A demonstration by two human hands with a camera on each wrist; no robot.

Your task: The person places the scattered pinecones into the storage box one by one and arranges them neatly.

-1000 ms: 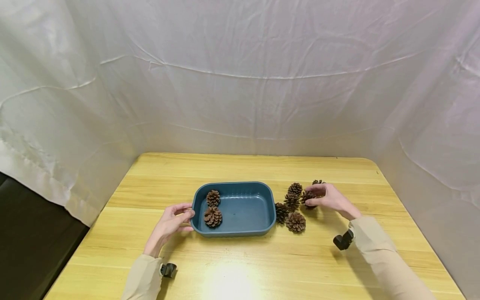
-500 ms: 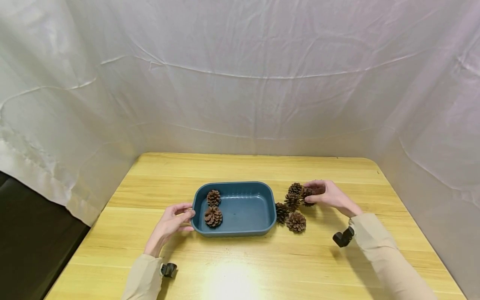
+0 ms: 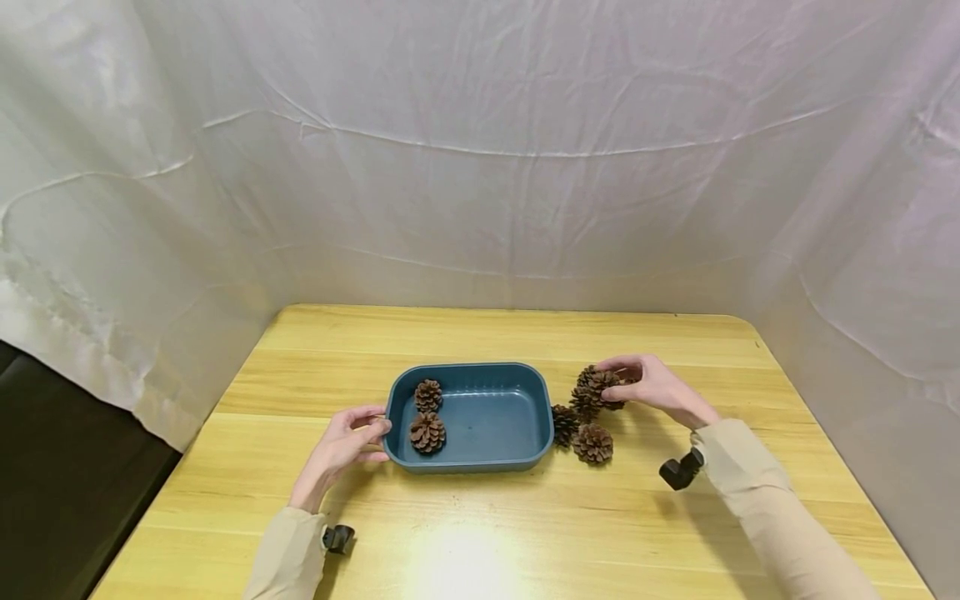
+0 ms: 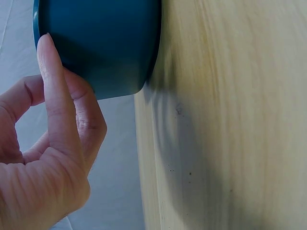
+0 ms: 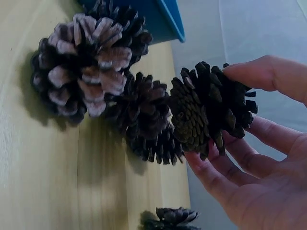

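Note:
A blue tray [image 3: 525,392] sits mid-table with two pine cones [image 3: 428,395] [image 3: 427,432] in its left half. My left hand [image 3: 375,429] rests against the tray's left end. In the left wrist view its thumb [image 4: 55,91] lies straight along the tray's outer wall [image 4: 105,43]. My right hand [image 3: 626,385] pinches a pine cone [image 3: 600,385] just above the loose cluster of cones [image 3: 592,443] right of the tray. The right wrist view shows the held cone [image 5: 211,112] between fingertips [image 5: 259,74], clear of the cones below [image 5: 88,67].
The wooden table [image 3: 480,517] is walled by white cloth on three sides. Loose cones [image 3: 564,423] lie against the tray's right end. Another cone [image 5: 170,218] lies on the table beyond the held one. Small black cameras sit at both wrists.
My right hand has lifted its cone off the table and carried it a little left, over the cluster. The left hand and tray have stayed put.

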